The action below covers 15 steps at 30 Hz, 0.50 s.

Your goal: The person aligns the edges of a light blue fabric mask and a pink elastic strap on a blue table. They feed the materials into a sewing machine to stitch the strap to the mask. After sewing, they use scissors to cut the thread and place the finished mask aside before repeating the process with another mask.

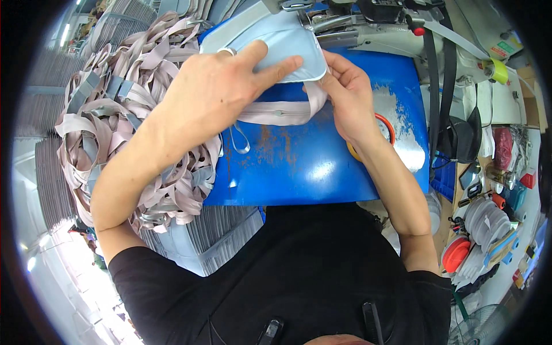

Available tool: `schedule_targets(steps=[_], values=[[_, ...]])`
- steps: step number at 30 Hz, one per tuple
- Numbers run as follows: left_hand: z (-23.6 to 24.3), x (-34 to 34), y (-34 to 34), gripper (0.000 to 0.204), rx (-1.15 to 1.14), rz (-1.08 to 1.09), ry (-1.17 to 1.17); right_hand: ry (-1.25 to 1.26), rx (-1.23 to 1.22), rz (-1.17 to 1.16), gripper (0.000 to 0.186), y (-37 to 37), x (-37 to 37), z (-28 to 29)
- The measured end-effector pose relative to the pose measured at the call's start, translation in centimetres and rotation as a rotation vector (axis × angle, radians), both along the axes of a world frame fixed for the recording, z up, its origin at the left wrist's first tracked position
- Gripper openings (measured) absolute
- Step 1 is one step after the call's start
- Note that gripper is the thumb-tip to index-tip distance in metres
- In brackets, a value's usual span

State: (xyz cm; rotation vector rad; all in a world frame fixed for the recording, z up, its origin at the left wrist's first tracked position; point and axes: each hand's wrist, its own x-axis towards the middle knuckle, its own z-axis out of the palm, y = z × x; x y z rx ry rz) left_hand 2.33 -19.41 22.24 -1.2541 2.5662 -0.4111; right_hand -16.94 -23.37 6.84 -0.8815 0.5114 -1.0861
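My left hand (215, 89) lies over a light blue panel with rounded corners (287, 41), its index finger and thumb stretched out on the surface. At the panel's right corner my right hand (349, 95) is closed, pinching the edge together with a pale pink zipper strip (279, 114). The strip loops down from that corner and runs left below the panel, passing behind my left wrist. The panel's upper edge reaches the metal presser foot area of a sewing machine (374, 37). Part of my right fingers is hidden behind the panel.
The worn blue tabletop (299, 178) lies under my hands, with an orange-red ring-shaped object (386, 127) beside my right forearm. A big heap of pink zipper strips (92, 135) rises at left, near stacked grey panels (201, 236). Tools and spools (486, 221) crowd the right side.
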Motion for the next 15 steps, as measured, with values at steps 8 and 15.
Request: schedule_targets(steps=[8,15], values=[[0.8,1.2,-4.2,0.068,-0.082,-0.094,-0.116,-0.011,-0.002,-0.057,0.027,-2.4,1.8,-0.4],[1.8,-1.2,-3.7,0.034,-0.019,-0.087,-0.123,0.024,-0.016,-0.099,0.025,-2.6,1.9,-0.7]])
